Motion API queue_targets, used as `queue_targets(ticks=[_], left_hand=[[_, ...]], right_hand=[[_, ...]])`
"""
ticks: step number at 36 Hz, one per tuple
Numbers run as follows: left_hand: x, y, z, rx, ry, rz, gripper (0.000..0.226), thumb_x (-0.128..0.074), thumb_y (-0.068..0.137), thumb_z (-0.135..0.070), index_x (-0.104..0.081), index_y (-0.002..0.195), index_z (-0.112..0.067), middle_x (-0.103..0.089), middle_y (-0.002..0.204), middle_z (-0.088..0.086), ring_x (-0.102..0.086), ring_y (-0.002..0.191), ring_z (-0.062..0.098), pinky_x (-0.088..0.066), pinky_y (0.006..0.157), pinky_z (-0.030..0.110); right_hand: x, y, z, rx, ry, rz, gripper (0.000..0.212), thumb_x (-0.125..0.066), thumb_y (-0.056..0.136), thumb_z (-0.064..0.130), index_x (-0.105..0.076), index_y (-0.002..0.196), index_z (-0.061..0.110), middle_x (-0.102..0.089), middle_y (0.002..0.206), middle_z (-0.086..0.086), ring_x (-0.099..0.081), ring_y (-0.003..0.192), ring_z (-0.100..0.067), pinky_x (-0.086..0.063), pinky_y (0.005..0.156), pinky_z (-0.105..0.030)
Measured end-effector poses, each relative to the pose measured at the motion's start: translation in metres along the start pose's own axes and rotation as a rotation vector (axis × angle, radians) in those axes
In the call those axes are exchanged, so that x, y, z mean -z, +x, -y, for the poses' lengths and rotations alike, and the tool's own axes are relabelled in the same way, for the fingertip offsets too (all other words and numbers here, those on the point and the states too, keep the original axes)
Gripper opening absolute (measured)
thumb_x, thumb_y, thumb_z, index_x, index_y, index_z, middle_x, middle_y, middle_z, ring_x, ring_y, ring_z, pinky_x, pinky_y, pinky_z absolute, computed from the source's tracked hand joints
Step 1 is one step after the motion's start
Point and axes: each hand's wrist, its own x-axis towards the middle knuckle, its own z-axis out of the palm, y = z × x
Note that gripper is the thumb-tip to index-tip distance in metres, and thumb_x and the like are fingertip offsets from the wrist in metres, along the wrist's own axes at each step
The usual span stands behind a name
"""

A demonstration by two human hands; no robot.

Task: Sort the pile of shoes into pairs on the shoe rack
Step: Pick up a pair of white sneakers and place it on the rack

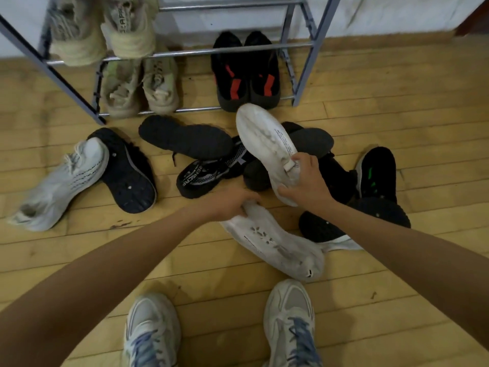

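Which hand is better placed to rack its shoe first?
Right: the right hand holds the far white shoe, tip beside the rack; the left hand holds the near white shoe farther back.

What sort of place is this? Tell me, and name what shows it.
Likely a home entryway or room corner: a metal shoe rack against a pale wall, a wooden plank floor, and worn sneakers piled before it.

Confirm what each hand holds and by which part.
Right hand grips the upper white shoe at its heel end. Left hand grips the lower white shoe by its far end; toe or heel unclear.
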Motion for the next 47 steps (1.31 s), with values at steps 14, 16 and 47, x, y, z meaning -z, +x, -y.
queue_targets(ticks=[14,16,47], left_hand=[[0.123,-0.034,0.093,0.347,0.096,-0.579,0.044,-0.054,0.088,0.002,-0.054,0.131,-0.008,-0.048,0.134,0.02,-0.045,0.123,0.037,-0.039,0.099,0.04],[0.111,-0.037,0.096,0.423,0.063,-0.73,0.052,-0.06,0.087,-0.006,-0.046,0.136,-0.009,-0.039,0.137,0.021,-0.038,0.126,0.04,-0.036,0.105,0.044],[0.011,-0.039,0.059,0.579,-1.32,-0.892,0.057,-0.057,0.088,0.005,-0.031,0.135,-0.013,-0.052,0.103,-0.001,-0.056,0.1,0.02,-0.055,0.067,0.028]], right_hand=[[-0.054,0.027,0.058,0.031,0.043,0.027,0.072,-0.078,0.073,0.019,-0.036,0.13,0.003,-0.033,0.132,-0.016,-0.034,0.1,-0.013,-0.039,0.09,-0.025],[-0.056,0.029,0.065,0.022,0.065,0.023,0.07,-0.077,0.074,0.017,-0.036,0.129,0.002,-0.033,0.13,-0.017,-0.042,0.104,-0.021,-0.036,0.085,-0.024],[-0.06,0.019,0.052,-0.034,0.231,-0.003,0.067,-0.081,0.071,0.025,-0.041,0.123,0.015,-0.047,0.124,-0.006,-0.049,0.109,-0.02,-0.045,0.085,-0.031]])
